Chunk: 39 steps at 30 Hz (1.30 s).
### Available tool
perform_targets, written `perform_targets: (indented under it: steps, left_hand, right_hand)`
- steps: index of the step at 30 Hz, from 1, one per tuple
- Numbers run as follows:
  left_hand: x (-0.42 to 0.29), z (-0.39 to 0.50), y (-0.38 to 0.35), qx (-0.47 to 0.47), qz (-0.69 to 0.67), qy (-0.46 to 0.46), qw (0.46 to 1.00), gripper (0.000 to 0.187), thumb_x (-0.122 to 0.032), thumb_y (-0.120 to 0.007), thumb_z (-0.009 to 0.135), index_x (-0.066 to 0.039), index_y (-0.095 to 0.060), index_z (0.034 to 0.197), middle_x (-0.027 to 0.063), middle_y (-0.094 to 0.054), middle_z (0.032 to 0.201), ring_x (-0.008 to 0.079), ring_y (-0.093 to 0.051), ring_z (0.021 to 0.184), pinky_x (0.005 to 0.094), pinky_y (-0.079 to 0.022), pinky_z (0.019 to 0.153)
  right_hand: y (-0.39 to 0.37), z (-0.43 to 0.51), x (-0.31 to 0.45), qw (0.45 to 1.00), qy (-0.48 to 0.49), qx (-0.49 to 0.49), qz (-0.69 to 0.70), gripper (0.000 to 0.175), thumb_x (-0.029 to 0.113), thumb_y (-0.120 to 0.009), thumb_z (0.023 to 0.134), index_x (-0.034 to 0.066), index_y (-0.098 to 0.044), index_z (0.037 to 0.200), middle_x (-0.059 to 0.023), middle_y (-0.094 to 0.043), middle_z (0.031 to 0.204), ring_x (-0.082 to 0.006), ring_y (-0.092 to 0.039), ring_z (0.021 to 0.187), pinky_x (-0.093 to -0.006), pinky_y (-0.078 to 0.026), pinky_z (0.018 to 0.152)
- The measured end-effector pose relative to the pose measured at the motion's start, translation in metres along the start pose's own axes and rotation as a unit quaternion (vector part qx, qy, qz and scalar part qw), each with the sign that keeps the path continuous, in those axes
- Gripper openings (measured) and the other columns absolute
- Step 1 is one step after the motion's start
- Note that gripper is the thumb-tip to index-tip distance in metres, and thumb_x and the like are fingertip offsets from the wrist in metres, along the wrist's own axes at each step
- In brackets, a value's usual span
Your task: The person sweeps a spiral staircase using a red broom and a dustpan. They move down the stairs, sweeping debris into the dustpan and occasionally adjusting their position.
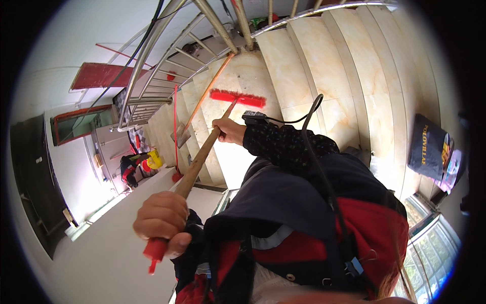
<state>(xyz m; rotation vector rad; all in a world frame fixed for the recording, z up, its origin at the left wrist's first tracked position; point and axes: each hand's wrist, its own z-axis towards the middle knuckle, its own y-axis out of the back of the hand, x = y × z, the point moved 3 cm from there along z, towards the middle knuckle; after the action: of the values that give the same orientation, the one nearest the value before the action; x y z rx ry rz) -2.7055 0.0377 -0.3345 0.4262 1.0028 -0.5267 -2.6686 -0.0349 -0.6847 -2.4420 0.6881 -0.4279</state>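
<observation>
My left hand (161, 220) is closed around the lower end of a broom's wooden handle (197, 165), just above its red plastic end cap (155, 249). Farther up the same handle, my right hand (229, 131) grips it, with a dark speckled sleeve and a small black device at the wrist. The wide red bristle head (238, 98) is over the beige marble-look tiles of the stair landing (246, 76); whether it touches them is hard to tell. Beyond the handle, a long-handled dustpan (180, 135) lies near the steps, its orange pole (209, 91) reaching the railing posts.
Tiled stairs (330, 68) rise at right, holding a dark printed bag (429, 146). Metal railings (186, 49) border the landing. A red-handled broom (175, 125) stands by the low wall. A person in yellow headwear (131, 167) bends below at left. A black cable hangs near my right arm.
</observation>
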Motion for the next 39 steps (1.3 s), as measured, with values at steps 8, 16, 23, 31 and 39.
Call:
perform_targets:
  steps: [8,16,23,31,39]
  left_hand:
    - [0.06,-0.031,0.003,-0.17,0.059,0.1,0.979,0.02,0.004,-0.062,0.062,-0.004,-0.045,0.056,0.0062,-0.047,0.054,0.0218,-0.046,0.053,0.0333,-0.039,0.052]
    - [0.132,-0.018,-0.022,-0.165,0.087,0.1,0.977,0.025,-0.004,-0.066,0.072,-0.005,-0.044,0.061,0.0038,-0.045,0.057,0.0182,-0.043,0.057,0.0284,-0.036,0.055]
    - [0.172,0.038,-0.034,-0.11,0.12,0.091,0.982,0.029,-0.009,-0.071,0.072,-0.005,-0.045,0.06,0.0045,-0.045,0.057,0.0197,-0.043,0.055,0.0279,-0.035,0.054]
    - [0.237,0.097,-0.049,-0.094,0.145,0.111,0.979,0.028,-0.002,-0.064,0.076,-0.002,-0.042,0.059,0.0042,-0.042,0.055,0.0158,-0.038,0.051,0.0269,-0.032,0.05]
    - [0.195,0.102,-0.059,-0.051,0.131,0.131,0.981,0.028,0.0,-0.067,0.067,-0.006,-0.043,0.054,0.0053,-0.043,0.052,0.0188,-0.042,0.048,0.028,-0.033,0.047]
  right_hand:
    - [0.0,0.063,0.033,0.966,0.043,-0.002,0.257,0.012,0.003,-0.054,0.078,0.0028,-0.043,0.073,-0.0057,-0.045,0.063,-0.0166,-0.049,0.057,-0.0264,-0.043,0.05]
    - [0.069,0.129,0.089,0.984,0.127,0.118,0.031,0.008,0.003,-0.054,0.076,0.0015,-0.052,0.068,-0.0066,-0.049,0.063,-0.0165,-0.05,0.061,-0.0295,-0.043,0.055]
    - [0.102,0.157,0.155,0.874,0.382,0.18,-0.24,0.009,0.001,-0.058,0.068,0.0043,-0.054,0.074,-0.0047,-0.05,0.063,-0.0128,-0.05,0.059,-0.0282,-0.04,0.051]
    - [0.117,0.145,0.222,0.83,0.425,0.15,-0.328,0.021,-0.003,-0.061,0.06,0.0059,-0.053,0.077,-0.004,-0.053,0.066,-0.0151,-0.051,0.066,-0.0283,-0.042,0.057]
    - [0.111,0.088,0.155,0.959,0.269,0.077,-0.052,0.005,0.002,-0.053,0.072,0.0032,-0.051,0.067,-0.0027,-0.045,0.06,-0.0115,-0.045,0.056,-0.0264,-0.036,0.047]
